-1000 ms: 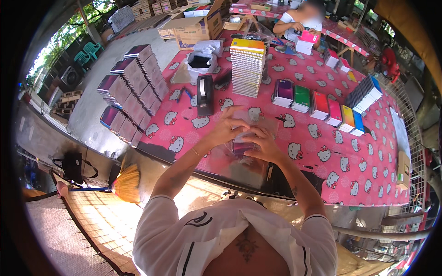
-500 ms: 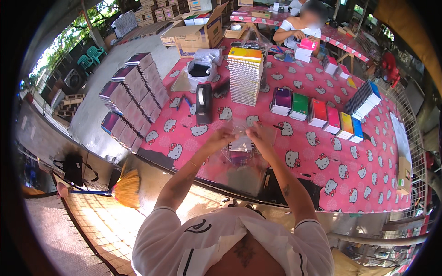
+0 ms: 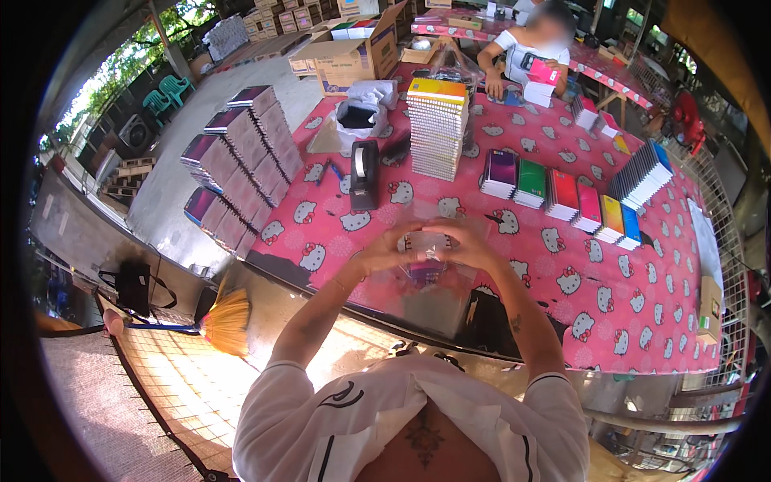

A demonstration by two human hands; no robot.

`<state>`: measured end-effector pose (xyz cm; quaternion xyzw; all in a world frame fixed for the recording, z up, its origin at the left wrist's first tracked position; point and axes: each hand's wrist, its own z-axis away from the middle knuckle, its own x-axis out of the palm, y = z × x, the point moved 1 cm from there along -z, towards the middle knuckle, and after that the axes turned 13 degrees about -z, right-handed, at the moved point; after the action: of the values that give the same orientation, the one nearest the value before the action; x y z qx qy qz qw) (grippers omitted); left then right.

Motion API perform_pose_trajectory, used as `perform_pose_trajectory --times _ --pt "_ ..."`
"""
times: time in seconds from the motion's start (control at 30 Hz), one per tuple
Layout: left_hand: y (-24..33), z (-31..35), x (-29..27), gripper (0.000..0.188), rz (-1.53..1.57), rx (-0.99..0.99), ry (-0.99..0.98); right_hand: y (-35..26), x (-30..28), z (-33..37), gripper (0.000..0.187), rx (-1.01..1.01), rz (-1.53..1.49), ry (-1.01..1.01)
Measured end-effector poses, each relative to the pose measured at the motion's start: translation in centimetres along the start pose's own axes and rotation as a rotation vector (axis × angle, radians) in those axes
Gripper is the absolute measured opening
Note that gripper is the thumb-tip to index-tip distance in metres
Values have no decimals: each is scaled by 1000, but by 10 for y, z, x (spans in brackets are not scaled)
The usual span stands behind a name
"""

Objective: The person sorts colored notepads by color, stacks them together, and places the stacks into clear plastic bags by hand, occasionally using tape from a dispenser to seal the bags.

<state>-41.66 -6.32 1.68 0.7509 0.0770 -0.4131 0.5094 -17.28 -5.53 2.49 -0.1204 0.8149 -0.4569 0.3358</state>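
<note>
Near the table's front edge, a small stack of spiral notebooks [image 3: 423,273] with a purple cover sits in a clear plastic bag [image 3: 434,308]. My left hand [image 3: 392,251] curls around its left side. My right hand [image 3: 468,243] curves over the right side, and the fingertips of both hands come close together at the top. The fingers press on the plastic; part of the notebooks is hidden beneath them. Beyond the hands stand a black tape dispenser [image 3: 365,178] and a tall stack of notebooks [image 3: 436,132] with a yellow cover on top.
Wrapped notebook stacks [image 3: 241,153] rise at the table's left edge. Coloured notebook piles [image 3: 530,183] form a row on the right, beside a leaning dark row [image 3: 641,173]. An open carton [image 3: 353,60] stands behind. Across the table, another person [image 3: 530,56] handles a pink notebook.
My hands have gone from pinching the plastic at the top to cupping the notebooks from both sides. The other person's hand has moved down toward the table. The view has shifted slightly.
</note>
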Motion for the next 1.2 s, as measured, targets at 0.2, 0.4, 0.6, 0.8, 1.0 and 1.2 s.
perform_pose_trajectory --times 0.2,0.4,0.6,0.8,1.0,1.2 --pt "22 19 10 52 -645 327 186 -17 17 25 35 -52 372 113" --pt "28 -4 -4 25 -332 149 76 -16 25 20 25 27 261 224" --pt "26 -27 9 38 -421 -116 125 -11 30 8 40 199 146 331" --pt "2 -43 7 54 -55 -201 -2 27 32 16 44 253 -199 585" --pt "-107 -37 -24 51 -215 -352 775 25 52 10 37 365 -474 711" --pt "-164 -39 -74 32 611 -680 632 21 51 12 32 493 -569 700"
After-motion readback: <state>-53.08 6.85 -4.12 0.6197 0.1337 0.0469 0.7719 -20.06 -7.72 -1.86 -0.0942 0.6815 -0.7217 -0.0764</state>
